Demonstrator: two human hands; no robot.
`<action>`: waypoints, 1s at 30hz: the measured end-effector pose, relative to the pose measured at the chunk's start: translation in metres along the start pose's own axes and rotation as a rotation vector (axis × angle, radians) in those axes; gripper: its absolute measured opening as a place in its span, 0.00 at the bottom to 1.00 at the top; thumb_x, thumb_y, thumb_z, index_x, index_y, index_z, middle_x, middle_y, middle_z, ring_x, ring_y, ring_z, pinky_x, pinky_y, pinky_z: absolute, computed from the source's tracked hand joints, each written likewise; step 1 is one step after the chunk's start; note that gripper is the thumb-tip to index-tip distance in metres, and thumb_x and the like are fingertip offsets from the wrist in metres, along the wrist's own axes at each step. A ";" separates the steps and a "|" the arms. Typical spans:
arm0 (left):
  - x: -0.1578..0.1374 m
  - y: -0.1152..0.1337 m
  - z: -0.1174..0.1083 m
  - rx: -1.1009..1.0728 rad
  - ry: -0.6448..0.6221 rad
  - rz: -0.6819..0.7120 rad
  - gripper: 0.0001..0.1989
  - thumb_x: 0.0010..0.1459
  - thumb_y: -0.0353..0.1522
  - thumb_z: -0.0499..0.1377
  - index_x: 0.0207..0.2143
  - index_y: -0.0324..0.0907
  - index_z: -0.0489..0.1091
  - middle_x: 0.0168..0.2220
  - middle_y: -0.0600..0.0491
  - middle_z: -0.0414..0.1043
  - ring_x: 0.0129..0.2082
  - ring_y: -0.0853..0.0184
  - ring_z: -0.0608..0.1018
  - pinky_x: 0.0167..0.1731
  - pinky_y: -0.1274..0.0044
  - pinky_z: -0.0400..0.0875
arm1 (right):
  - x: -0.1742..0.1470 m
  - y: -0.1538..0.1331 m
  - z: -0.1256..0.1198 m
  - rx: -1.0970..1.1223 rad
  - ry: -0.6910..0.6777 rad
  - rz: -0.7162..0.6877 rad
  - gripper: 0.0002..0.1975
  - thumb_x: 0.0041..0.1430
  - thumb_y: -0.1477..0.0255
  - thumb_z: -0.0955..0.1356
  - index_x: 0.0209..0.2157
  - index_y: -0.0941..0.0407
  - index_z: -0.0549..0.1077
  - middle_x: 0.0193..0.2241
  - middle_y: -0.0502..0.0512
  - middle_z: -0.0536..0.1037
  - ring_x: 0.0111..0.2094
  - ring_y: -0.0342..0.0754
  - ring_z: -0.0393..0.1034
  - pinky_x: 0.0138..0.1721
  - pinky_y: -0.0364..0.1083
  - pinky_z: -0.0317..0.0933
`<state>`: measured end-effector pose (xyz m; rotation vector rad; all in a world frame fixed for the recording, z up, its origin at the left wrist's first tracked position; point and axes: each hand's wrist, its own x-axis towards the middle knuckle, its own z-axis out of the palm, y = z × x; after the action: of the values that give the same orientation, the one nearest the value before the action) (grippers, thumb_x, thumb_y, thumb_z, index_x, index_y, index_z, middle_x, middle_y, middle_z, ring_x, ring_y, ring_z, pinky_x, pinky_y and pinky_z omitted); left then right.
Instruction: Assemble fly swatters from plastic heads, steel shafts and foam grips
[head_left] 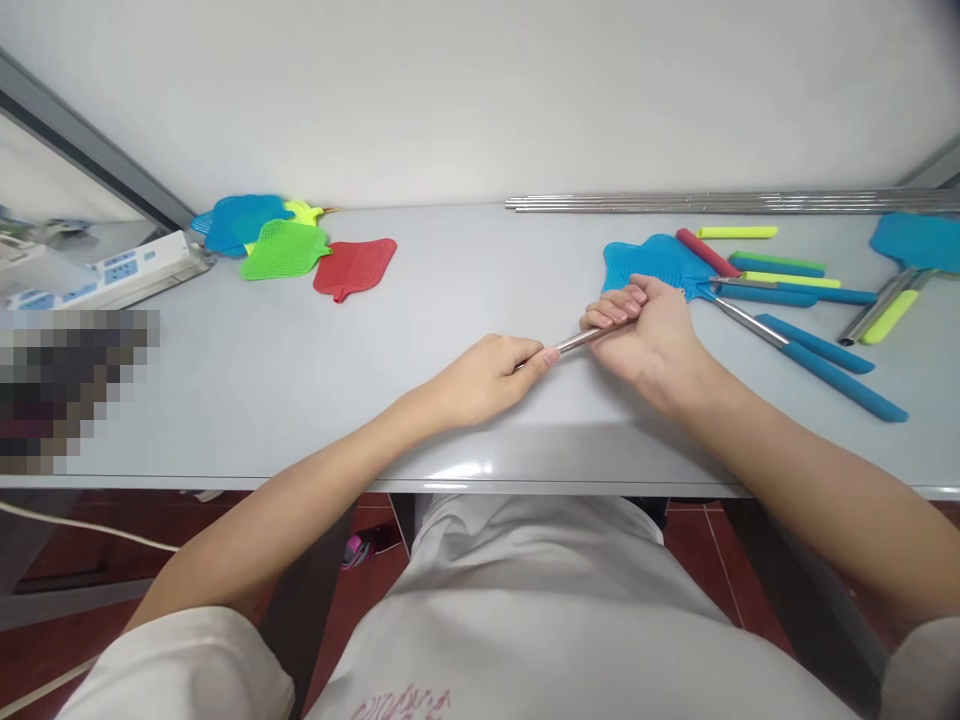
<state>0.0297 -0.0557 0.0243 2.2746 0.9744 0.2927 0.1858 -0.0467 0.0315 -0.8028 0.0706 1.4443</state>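
A thin metal tube [576,341] slants between my two hands above the front part of the table. My left hand [491,378] pinches its lower left end between thumb and fingers. Palm turned up, my right hand [649,345] has its fingers curled round the upper part, hiding that end. Just behind the right hand lies a blue fly swatter head [652,262]. A fly swatter's metal shaft [750,322] with a blue handle grip [847,382] lies to the right of that hand.
Red [364,268], green [289,250] and blue [244,222] swatter heads lie at back left, near a power strip [142,262]. Long metal tubes [675,203] run along the wall. Loose grips, including a yellow one [739,232], and another blue swatter head [915,240] lie right.
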 end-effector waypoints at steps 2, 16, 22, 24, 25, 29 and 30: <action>0.000 0.000 0.000 0.004 0.000 0.015 0.19 0.59 0.40 0.41 0.19 0.40 0.51 0.16 0.60 0.50 0.17 0.77 0.56 0.20 0.81 0.51 | 0.000 0.001 0.000 0.006 0.009 0.008 0.13 0.51 0.75 0.55 0.18 0.56 0.43 0.09 0.42 0.44 0.10 0.36 0.40 0.11 0.38 0.41; -0.002 0.004 -0.003 0.016 -0.048 0.033 0.19 0.58 0.41 0.41 0.18 0.40 0.51 0.16 0.60 0.49 0.17 0.76 0.55 0.20 0.80 0.50 | -0.002 0.001 0.001 -0.143 -0.024 0.000 0.16 0.53 0.74 0.56 0.18 0.56 0.41 0.10 0.42 0.43 0.10 0.36 0.39 0.12 0.39 0.42; -0.001 0.004 -0.004 0.016 -0.059 0.021 0.20 0.58 0.41 0.41 0.18 0.40 0.51 0.16 0.60 0.48 0.16 0.77 0.54 0.19 0.80 0.50 | -0.002 0.001 0.001 -0.166 -0.032 0.003 0.16 0.53 0.74 0.56 0.18 0.56 0.41 0.10 0.42 0.43 0.10 0.36 0.39 0.12 0.39 0.41; -0.001 0.005 -0.005 0.017 -0.072 0.009 0.20 0.58 0.42 0.41 0.18 0.40 0.51 0.16 0.60 0.49 0.16 0.77 0.55 0.19 0.80 0.50 | -0.002 0.001 0.001 -0.150 -0.015 0.017 0.15 0.53 0.74 0.56 0.17 0.56 0.42 0.10 0.43 0.43 0.11 0.36 0.39 0.12 0.38 0.41; -0.001 0.005 -0.005 0.020 -0.079 0.003 0.20 0.58 0.42 0.41 0.18 0.40 0.51 0.15 0.60 0.49 0.16 0.77 0.55 0.18 0.80 0.50 | -0.002 0.001 0.002 -0.141 -0.008 0.023 0.15 0.53 0.74 0.55 0.17 0.56 0.42 0.10 0.43 0.43 0.11 0.36 0.39 0.12 0.38 0.42; -0.002 0.006 -0.007 0.031 -0.095 0.006 0.20 0.57 0.42 0.42 0.18 0.40 0.51 0.15 0.60 0.49 0.16 0.77 0.55 0.18 0.80 0.50 | -0.003 0.002 0.001 -0.135 -0.004 0.035 0.15 0.52 0.75 0.55 0.17 0.56 0.42 0.10 0.43 0.43 0.11 0.37 0.39 0.12 0.39 0.42; -0.002 0.006 -0.007 0.034 -0.097 0.007 0.20 0.57 0.42 0.42 0.18 0.40 0.50 0.15 0.60 0.49 0.16 0.77 0.55 0.18 0.80 0.49 | -0.003 0.003 0.001 -0.143 -0.010 0.035 0.15 0.52 0.75 0.56 0.17 0.56 0.42 0.10 0.43 0.43 0.11 0.37 0.39 0.12 0.39 0.42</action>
<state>0.0288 -0.0571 0.0337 2.3007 0.9275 0.1679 0.1824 -0.0490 0.0320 -0.9143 -0.0268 1.4990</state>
